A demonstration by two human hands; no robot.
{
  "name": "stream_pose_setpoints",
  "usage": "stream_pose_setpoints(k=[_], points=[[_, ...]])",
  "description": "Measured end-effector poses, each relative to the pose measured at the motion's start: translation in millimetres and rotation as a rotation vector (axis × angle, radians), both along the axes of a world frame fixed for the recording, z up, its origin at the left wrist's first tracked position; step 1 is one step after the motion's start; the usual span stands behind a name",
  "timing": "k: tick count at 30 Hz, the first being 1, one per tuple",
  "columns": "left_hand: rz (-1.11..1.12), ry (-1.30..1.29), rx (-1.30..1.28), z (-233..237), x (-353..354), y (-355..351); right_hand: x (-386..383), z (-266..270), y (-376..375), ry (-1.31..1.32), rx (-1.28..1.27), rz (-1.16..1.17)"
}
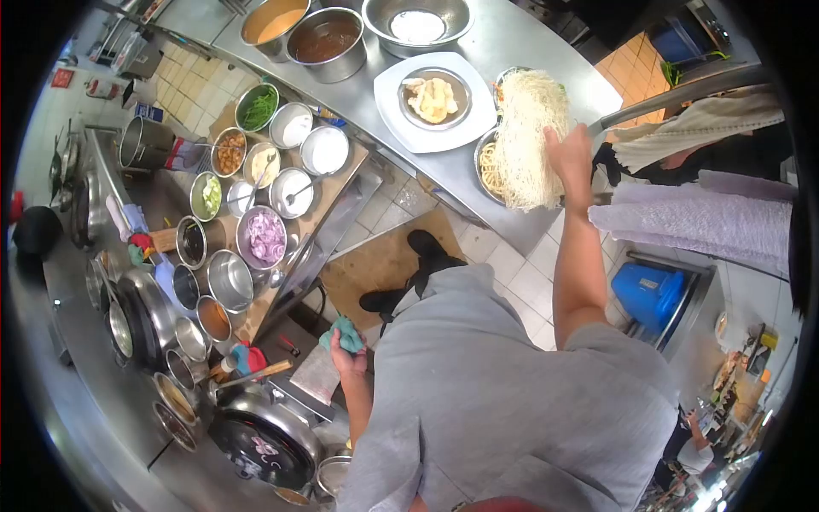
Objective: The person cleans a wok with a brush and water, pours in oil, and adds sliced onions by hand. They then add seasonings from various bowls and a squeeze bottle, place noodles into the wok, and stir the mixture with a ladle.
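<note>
Gripping a green cloth (343, 333) in the left hand (350, 358); beyond, on the side worktop (359, 157), chopped red onion (264, 239) in a steel bowl (285, 224), then green herbs (258, 109) in another; on the main worktop (546, 38), touching pale thin noodles (531, 136) with the right hand (570, 154), cannot tell how closed; partly covering bowls beneath; beside, on a white plate (395, 128), a dish of yellowish food (432, 99); farther, brown sauce (324, 41) in a pot (337, 70).
</note>
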State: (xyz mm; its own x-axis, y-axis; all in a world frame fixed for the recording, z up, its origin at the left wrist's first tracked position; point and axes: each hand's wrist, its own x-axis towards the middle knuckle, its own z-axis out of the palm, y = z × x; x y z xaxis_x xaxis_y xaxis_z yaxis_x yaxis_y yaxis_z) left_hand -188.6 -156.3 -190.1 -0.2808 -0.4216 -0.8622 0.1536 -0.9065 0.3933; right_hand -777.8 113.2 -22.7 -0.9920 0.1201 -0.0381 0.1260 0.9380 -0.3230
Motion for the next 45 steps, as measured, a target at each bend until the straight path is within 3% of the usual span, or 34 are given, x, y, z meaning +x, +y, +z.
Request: stream_pose_setpoints(k=[3,6,7,8,9,11,14,16,18,20,22,26,29,33,34,36,38,41,44,45], points=[[-0.009,-0.059,-0.014,5.8,-10.8,-6.4,-1.2,-31.7,9.3,-0.005,-0.044,-0.092],[-0.054,-0.036,-0.012,-9.0,4.8,-2.2,9.1,-24.0,11.5,-0.004,-0.034,-0.128],[-0.074,-0.024,-0.021,-3.7,4.5,-1.5,14.5,-18.2,12.3,0.126,0.211,-0.082],[-0.067,-0.012,-0.044,4.7,2.0,-2.5,16.3,-11.2,14.5,0.302,0.279,0.033],[-0.024,0.022,-0.092,19.3,-5.7,4.4,4.6,-19.8,19.2,0.423,0.112,0.131],[0.054,0.075,-0.118,17.7,3.8,12.6,18.3,1.8,-27.4,0.504,-0.047,0.275],[0.172,0.010,-0.126,39.9,7.8,24.2,71.1,17.9,-128.3,0.542,-0.263,0.769],[0.257,0.006,-0.128,39.3,20.1,35.0,135.9,14.0,-201.9,0.299,-0.549,1.048],[0.335,-0.034,-0.125,51.1,32.4,46.9,217.4,23.1,-264.1,0.025,-0.594,1.396],[0.406,-0.036,-0.139,45.8,51.6,60.7,299.5,-0.6,-312.6,-0.263,-0.710,1.668],[0.488,-0.014,-0.227,60.9,64.6,71.2,391.3,-18.2,-353.8,-0.570,-0.641,1.817],[0.640,-0.043,-0.342,90.0,98.5,88.3,557.5,-95.0,-425.7,-0.638,-0.270,2.150],[0.765,-0.165,-0.438,104.1,128.2,94.4,637.3,-128.3,-457.1,-0.718,-0.017,2.113],[0.916,-0.311,-0.556,124.2,170.3,97.9,689.9,-135.7,-478.1,-1.111,-0.005,1.677],[0.982,-0.280,-0.515,136.0,180.4,95.7,697.7,-135.3,-475.2,-0.693,-0.131,1.884],[1.047,-0.350,-0.567,103.5,205.8,102.9,700.0,-115.0,-473.5,-0.701,-0.154,1.888],[1.042,-0.484,-0.534,92.6,224.9,102.7,686.8,-105.3,-467.5,-0.682,-0.194,1.881],[0.983,-0.781,-0.427,80.1,252.5,91.6,633.7,-47.3,-454.3,-0.846,-0.301,1.891],[1.035,-0.845,-0.468,68.4,266.2,76.8,547.2,-41.4,-436.8,-1.012,-0.498,1.815],[1.013,-0.852,-0.457,60.7,267.3,74.0,517.2,-26.6,-432.7,-1.192,-0.400,1.657]])
